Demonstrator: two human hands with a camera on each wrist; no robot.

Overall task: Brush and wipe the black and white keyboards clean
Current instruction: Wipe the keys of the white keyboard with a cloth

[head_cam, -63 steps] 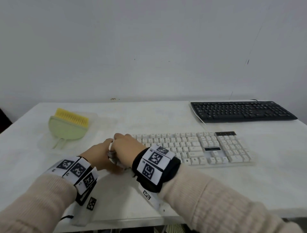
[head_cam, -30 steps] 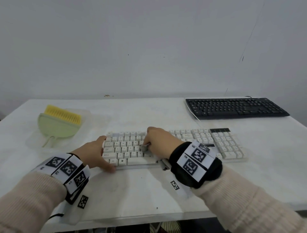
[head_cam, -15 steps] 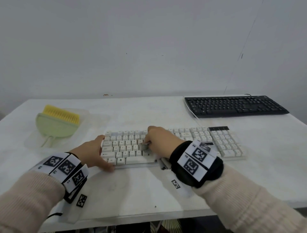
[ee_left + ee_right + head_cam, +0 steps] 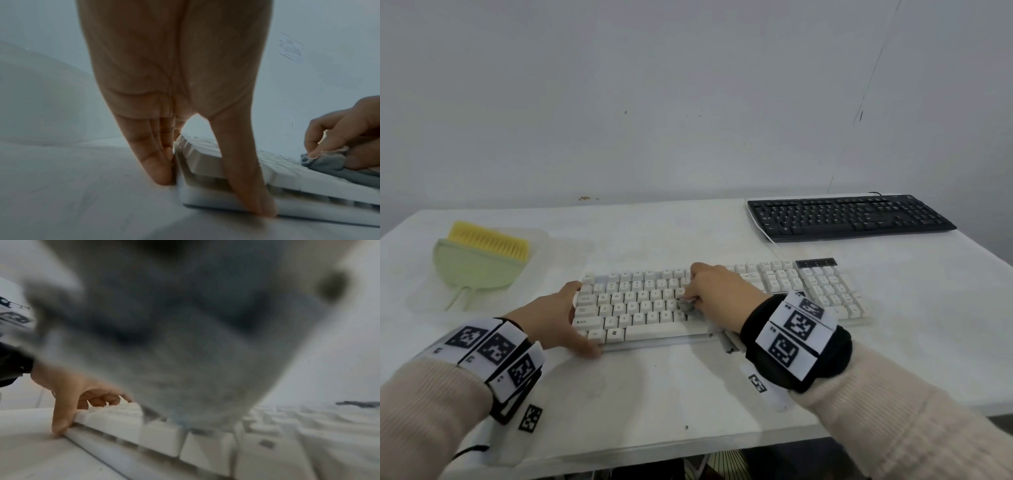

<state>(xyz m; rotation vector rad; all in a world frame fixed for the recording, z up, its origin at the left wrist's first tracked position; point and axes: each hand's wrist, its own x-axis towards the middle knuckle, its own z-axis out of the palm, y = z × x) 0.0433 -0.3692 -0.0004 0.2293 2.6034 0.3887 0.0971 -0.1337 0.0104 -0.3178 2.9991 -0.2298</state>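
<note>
Table [image 4: 654, 387]: white top w/ faint smudges; near edge runs along the bottom of the head view, dark gap below it.

Left hand [image 4: 551, 315], approx. 8 o'clock from the table centre: holds the left end of the white keyboard [image 4: 654, 308]. Thumb lies along the front edge, tip down on the table; the fingers [image 4: 156, 162] are straight, pressed together against the left side wall. Nothing is enclosed in the hand.

Right hand [image 4: 719, 294], approx. centre of the view: fingers curled round a bunched grey cloth [image 4: 686, 304], pressing it onto the keys mid-board. Left wrist view confirms a fingertip pinching a cloth fold onto the key tops. Right wrist view is mostly filled by blurred cloth [image 4: 185, 337]; key rows visible beneath it.

Both wrists carry bands w/ black-and-white square markers; sleeves are beige knit.

White keyboard lies roughly parallel to the near edge, numpad end toward 3 o'clock.

Brush [image 4: 482, 260], at 10 o'clock, well apart from the white keyboard: pale green body, yellow bristles, lying on a translucent tray [image 4: 558, 240].

Black keyboard [image 4: 849, 216], at 2 o'clock near the far edge: flat, untouched, a white cable [image 4: 763, 233] at its left end.

Room: plain pale wall [image 4: 688, 85] directly behind the table, a thin dark line running up it at upper right.
</note>
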